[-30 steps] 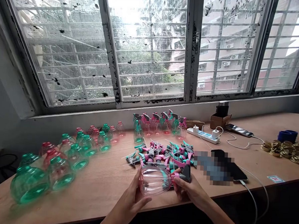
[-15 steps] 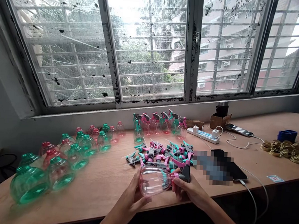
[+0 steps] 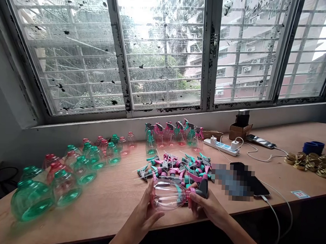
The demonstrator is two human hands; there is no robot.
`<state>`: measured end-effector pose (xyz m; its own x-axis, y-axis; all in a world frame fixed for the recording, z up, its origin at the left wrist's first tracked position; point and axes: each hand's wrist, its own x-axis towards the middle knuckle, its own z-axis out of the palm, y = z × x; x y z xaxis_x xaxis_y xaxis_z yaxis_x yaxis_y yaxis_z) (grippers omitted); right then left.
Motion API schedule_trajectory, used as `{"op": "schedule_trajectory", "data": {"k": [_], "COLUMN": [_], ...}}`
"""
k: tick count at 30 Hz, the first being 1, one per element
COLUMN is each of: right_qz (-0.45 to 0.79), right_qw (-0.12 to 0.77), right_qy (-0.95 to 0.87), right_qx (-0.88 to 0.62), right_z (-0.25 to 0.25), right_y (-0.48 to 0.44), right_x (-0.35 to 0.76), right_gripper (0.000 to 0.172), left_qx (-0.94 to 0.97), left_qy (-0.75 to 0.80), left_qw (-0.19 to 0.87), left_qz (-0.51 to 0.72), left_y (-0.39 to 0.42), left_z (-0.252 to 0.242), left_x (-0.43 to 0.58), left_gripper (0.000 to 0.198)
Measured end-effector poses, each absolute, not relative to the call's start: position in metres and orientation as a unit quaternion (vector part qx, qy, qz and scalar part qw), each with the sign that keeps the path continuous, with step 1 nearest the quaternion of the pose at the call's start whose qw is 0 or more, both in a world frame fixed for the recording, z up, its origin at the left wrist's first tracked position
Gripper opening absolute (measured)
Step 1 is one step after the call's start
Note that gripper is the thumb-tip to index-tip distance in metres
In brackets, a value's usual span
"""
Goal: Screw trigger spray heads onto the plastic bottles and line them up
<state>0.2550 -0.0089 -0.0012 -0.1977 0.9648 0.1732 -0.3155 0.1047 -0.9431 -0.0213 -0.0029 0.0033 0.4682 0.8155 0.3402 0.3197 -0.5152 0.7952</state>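
Where the left hand (image 3: 142, 216) curves, the bottle (image 3: 166, 199) rests.

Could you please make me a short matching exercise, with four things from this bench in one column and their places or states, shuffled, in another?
1. Frontmost pink bottle
2. Loose spray heads
3. Power strip
4. Blue rings

A. White, with plugs in it
B. Beside gold-coloured parts
C. Sideways, left hand at its base, right hand by its spray head
D. Heaped together

Pairs: 1-C, 2-D, 3-A, 4-B
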Motion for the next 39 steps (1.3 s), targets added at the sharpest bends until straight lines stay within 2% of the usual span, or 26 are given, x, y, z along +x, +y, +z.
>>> {"op": "schedule_trajectory", "data": {"k": [8, 27, 39], "right_qz": [0.589, 0.601, 0.601], "right_qw": [0.544, 0.540, 0.549], "right_qy": [-0.506, -0.512, -0.500], "right_qx": [-0.318, -0.292, -0.295], "right_z": [0.002, -0.004, -0.004], "right_y": [-0.010, -0.006, -0.006], "right_x": [0.255, 0.256, 0.255], "right_gripper": [0.049, 0.043, 0.050], "left_qx": [0.781, 0.778, 0.770], "left_qy": [0.365, 0.369, 0.373], "left_qw": [0.344, 0.348, 0.372], "left_qz": [0.372, 0.372, 0.360], "left_y": [-0.003, -0.005, -0.006], "left_z": [0.002, 0.006, 0.008], "left_x": [-0.022, -0.020, -0.022], "left_gripper": [0.088, 0.087, 0.091]}}
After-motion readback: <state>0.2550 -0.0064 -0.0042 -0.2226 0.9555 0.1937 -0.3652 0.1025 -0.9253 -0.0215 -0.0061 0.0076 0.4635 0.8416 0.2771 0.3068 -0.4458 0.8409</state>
